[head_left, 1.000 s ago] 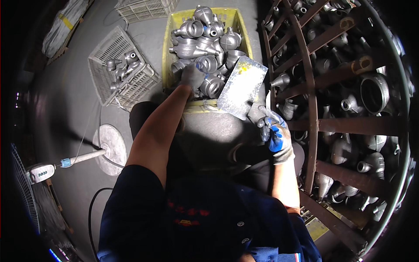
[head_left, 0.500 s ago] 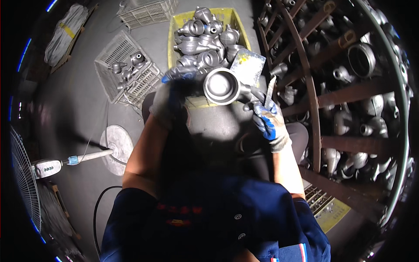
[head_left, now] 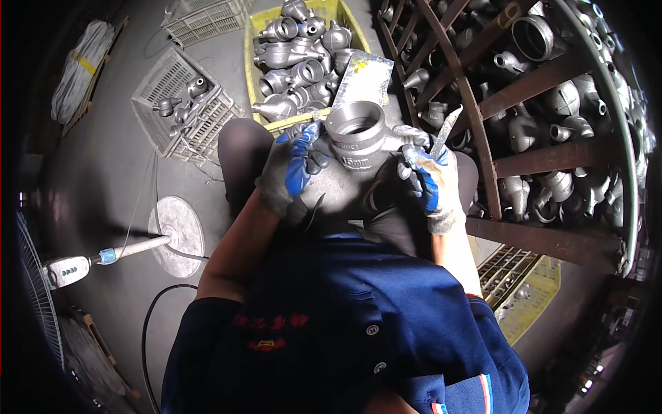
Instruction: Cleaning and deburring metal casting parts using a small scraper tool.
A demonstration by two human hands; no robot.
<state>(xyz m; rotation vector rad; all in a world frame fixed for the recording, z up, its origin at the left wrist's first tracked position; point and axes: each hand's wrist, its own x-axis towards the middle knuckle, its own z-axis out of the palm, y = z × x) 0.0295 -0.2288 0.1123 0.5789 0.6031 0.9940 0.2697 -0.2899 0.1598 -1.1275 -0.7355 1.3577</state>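
Note:
A grey cast-metal pipe fitting (head_left: 356,141) with a round, wide-mouthed body is held over my lap. Its open mouth tilts up and away, and raised lettering shows on the near side. My left hand (head_left: 295,165), in a blue and grey work glove, is closed around the fitting's left end, which its fingers partly hide. At the other end my right hand (head_left: 431,176), gloved too, has its fingers bent near the side pipe. A flat, narrow file-like tool (head_left: 446,130) with a pointed tip sticks up from that hand. Whether those fingers also touch the fitting is hard to see.
Ahead is a yellow crate (head_left: 252,52) heaped with similar castings, a spotted white sheet (head_left: 363,81) on its corner. Grey crates (head_left: 148,127) stand left, near a fan's round base (head_left: 177,234). A rusty rack (head_left: 476,131) packed with castings rises on the right.
The fitting has turned, so its mouth no longer faces me squarely and its lettered side shows. My left hand has shifted around its end. The surroundings have slid leftward and up in view.

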